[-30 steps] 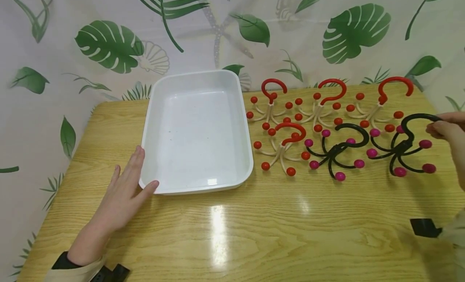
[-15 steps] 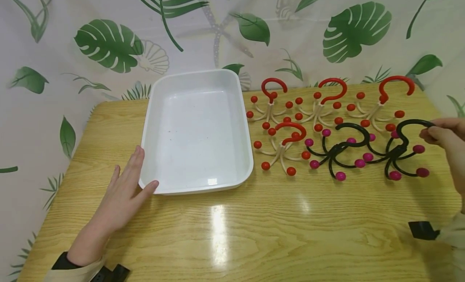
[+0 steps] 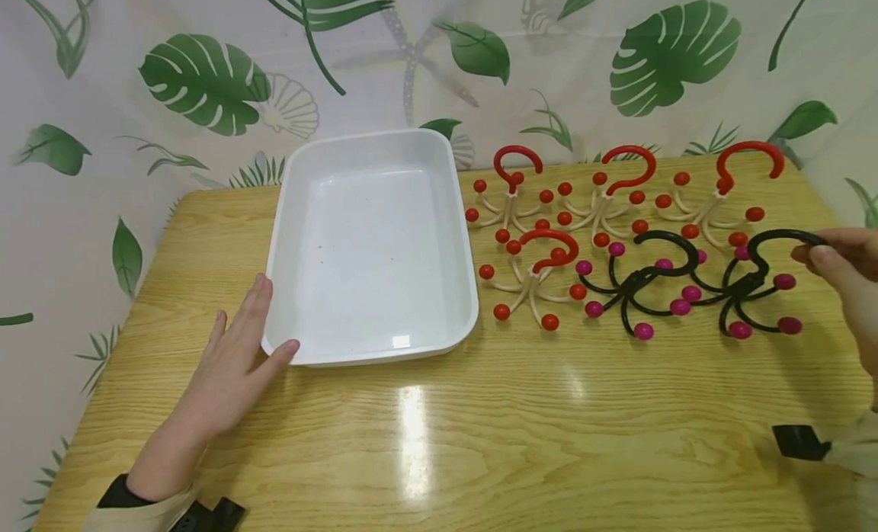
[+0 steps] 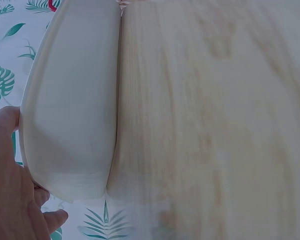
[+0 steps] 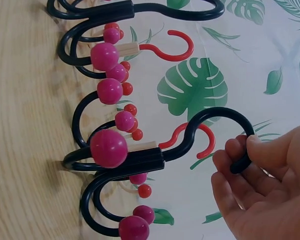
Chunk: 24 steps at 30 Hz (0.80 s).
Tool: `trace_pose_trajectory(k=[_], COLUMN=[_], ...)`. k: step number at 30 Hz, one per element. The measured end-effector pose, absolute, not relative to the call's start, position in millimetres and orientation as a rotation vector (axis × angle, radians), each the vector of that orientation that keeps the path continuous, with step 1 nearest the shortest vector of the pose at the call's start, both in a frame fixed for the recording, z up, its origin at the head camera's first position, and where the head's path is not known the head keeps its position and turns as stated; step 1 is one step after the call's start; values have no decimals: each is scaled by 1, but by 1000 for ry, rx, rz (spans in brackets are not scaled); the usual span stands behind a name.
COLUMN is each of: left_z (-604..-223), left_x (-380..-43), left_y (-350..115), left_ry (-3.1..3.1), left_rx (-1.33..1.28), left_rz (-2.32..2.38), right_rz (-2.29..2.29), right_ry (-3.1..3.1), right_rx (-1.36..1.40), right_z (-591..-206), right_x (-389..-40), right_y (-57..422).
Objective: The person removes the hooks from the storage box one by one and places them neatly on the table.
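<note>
In the head view my right hand (image 3: 847, 288) pinches the hook end of a black multi-arm hanger (image 3: 744, 288) with pink ball tips at the far right. The right wrist view shows thumb and fingers on the curved end of that black hanger (image 5: 150, 159), which stands upright, arms down on the table. Just left of it is a second black hanger (image 3: 631, 283). My left hand (image 3: 229, 364) lies against the near left corner of a white tray (image 3: 270, 288), thumb over the rim and fingers extended along the side. Nothing lies in the tray.
Several cream hangers with red hooks and red balls, one of them a front-row hanger (image 3: 531, 284), stand right of the tray. All rest on a wooden table (image 3: 521, 440). A leaf-print cloth (image 3: 384, 52) hangs behind.
My right hand has moved slightly left and towards me with the black hanger, bringing it closer to the other black one. My left hand and the tray have stayed put.
</note>
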<state>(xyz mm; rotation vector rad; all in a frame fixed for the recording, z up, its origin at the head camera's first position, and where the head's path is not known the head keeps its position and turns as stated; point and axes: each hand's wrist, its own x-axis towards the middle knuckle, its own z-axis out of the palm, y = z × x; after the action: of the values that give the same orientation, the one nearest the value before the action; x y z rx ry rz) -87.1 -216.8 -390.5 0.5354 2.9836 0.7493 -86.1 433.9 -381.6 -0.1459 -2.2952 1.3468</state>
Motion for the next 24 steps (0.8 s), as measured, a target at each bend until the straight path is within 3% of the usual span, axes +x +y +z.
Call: trace_pose_trajectory(k=[10, 18, 24], left_z=[-391, -391, -389], left_x=[-88, -90, -90], left_y=[-216, -217, -218], left_ry=[2984, 2981, 2968], left_rx=[532, 552, 552], left_rz=[747, 742, 733], right_rz=[1187, 1199, 862], right_ry=[-2275, -2350, -2594], right_rx=[-114, -101, -132], right_z=[-443, -392, -383], right_x=[-112, -91, -77], right_y=[502, 448, 452])
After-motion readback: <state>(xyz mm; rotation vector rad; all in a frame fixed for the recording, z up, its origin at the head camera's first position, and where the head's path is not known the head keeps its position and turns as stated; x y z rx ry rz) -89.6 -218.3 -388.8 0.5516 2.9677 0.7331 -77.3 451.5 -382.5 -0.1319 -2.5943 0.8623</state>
